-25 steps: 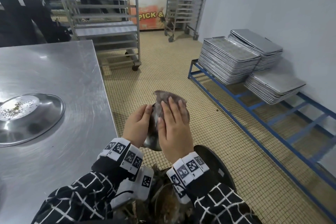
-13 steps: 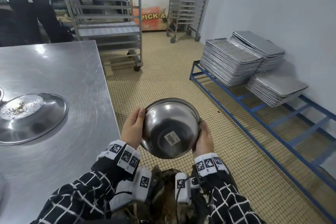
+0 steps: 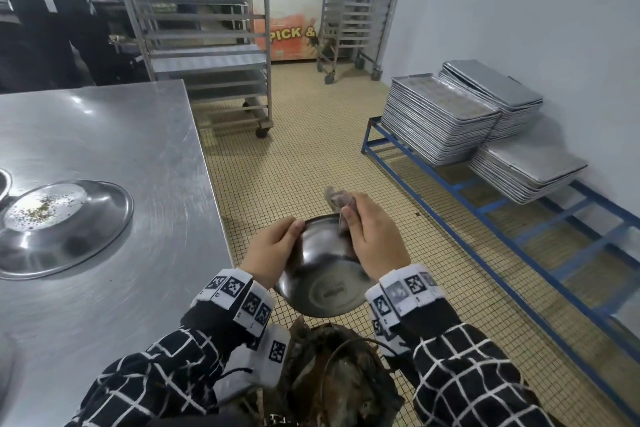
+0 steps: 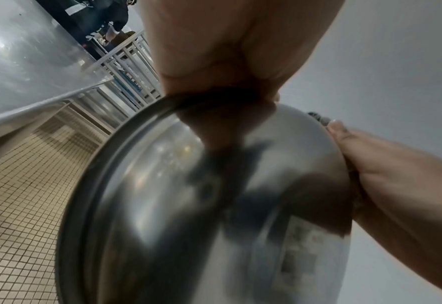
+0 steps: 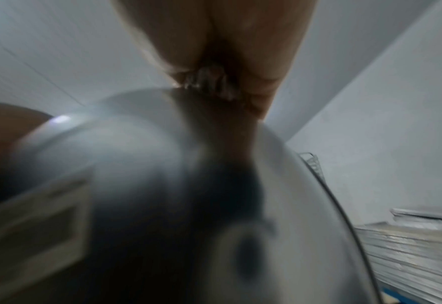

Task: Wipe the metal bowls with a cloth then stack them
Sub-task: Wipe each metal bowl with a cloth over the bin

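While my left hand [image 3: 273,251] grips the round steel bowl's [image 3: 322,284] rim and my right hand [image 3: 372,239] pinches the grey cloth [image 3: 334,198] there, slick metal could slip floorward.

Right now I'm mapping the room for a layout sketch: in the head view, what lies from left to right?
Large steel dish on the steel table → left hand → metal bowl → right hand gripping the cloth → stacked trays on the blue rack.
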The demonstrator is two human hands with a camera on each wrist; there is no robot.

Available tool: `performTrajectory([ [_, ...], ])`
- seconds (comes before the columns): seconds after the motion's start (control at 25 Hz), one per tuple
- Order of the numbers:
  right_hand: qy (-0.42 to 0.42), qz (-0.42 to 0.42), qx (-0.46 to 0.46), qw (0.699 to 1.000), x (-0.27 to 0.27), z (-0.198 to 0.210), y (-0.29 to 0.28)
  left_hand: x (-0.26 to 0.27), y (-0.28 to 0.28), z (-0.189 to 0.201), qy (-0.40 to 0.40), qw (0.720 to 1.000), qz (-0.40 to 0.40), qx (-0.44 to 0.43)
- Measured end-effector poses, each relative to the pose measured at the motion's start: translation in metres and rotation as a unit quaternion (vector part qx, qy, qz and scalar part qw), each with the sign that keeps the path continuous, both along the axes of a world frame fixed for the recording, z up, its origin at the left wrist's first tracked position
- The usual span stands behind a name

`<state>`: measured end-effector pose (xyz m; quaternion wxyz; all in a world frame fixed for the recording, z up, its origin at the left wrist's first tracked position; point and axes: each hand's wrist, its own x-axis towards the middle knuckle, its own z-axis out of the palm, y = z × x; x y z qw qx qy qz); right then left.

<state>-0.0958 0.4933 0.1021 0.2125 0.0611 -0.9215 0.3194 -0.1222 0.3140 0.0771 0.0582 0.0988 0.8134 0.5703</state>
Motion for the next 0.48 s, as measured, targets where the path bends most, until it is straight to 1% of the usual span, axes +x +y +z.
performTrajectory([
  [0.08, 0.048, -0.019, -0.007, 0.999, 0.007, -0.003, -0.015, -0.001, 0.002, 0.002, -0.015, 0.999, 0.034, 0.021],
  [0.12, 0.055, -0.028, 0.009, 0.998, 0.011, -0.008, -0.023, -0.001, 0.003, 0.004, -0.022, 0.998, 0.045, 0.033],
  [0.2, 0.057, -0.067, 0.089, 0.992, 0.016, -0.02, -0.037, -0.003, 0.007, 0.006, -0.021, 0.996, 0.058, 0.062],
  [0.24, 0.059, -0.083, 0.108, 0.989, 0.017, -0.026, -0.039, -0.003, 0.008, 0.008, -0.019, 0.995, 0.06, 0.074],
  [0.28, 0.061, -0.092, 0.099, 0.989, 0.016, -0.031, -0.038, -0.003, 0.008, 0.009, -0.018, 0.994, 0.061, 0.084],
  [0.32, 0.059, -0.102, 0.06, 0.991, 0.015, -0.033, -0.034, -0.004, 0.009, 0.008, -0.018, 0.994, 0.061, 0.088],
  [0.36, 0.046, -0.123, -0.013, 0.991, 0.015, -0.036, -0.027, -0.003, 0.008, 0.008, -0.021, 0.994, 0.063, 0.092],
  [0.4, 0.019, -0.153, -0.115, 0.981, 0.015, -0.038, -0.02, -0.001, 0.007, 0.007, -0.027, 0.992, 0.068, 0.099],
  [0.44, -0.024, -0.172, -0.223, 0.959, 0.015, -0.043, -0.012, -0.001, 0.006, 0.007, -0.03, 0.991, 0.077, 0.109],
  [0.48, -0.065, -0.178, -0.297, 0.936, 0.016, -0.047, -0.006, 0.0, 0.005, 0.007, -0.03, 0.988, 0.089, 0.119],
])
